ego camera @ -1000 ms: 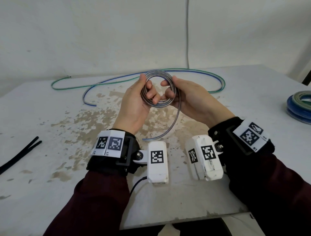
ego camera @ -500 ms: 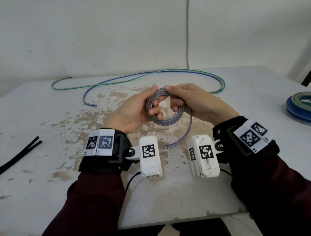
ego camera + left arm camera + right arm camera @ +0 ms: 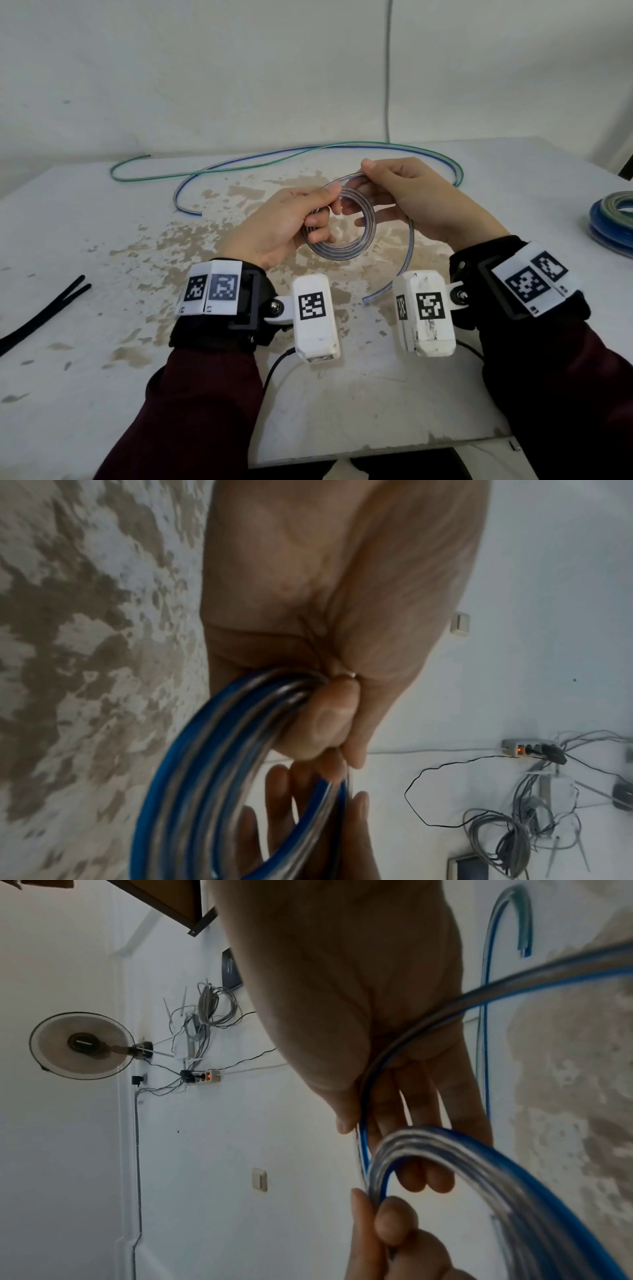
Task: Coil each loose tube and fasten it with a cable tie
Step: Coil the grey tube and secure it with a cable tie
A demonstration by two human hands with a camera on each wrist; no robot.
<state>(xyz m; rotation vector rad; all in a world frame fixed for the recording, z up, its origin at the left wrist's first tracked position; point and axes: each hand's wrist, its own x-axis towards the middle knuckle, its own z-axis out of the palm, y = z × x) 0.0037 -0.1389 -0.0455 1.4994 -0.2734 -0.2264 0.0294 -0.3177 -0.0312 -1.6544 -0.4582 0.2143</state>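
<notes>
A clear tube with a blue stripe (image 3: 346,247) is wound into a small coil held above the table between both hands. My left hand (image 3: 291,222) grips the coil's left side, its fingers curled round the turns (image 3: 240,723). My right hand (image 3: 404,195) pinches the outermost strand (image 3: 411,1042) at the coil's top. The tube's loose tail (image 3: 397,274) curves down to the right and ends near the right wrist camera. Two long loose tubes, green (image 3: 144,178) and blue (image 3: 185,195), lie at the back of the table. Black cable ties (image 3: 41,315) lie at the left edge.
A stack of finished blue and green coils (image 3: 613,222) sits at the table's right edge. The table (image 3: 102,394) is white with worn brown patches in the middle. A wall stands right behind it, with a grey cable (image 3: 388,68) running down.
The coil has tipped from upright to lying flatter and come lower and nearer. My right hand has slid along the strand to the coil's top, and the free tail has grown shorter.
</notes>
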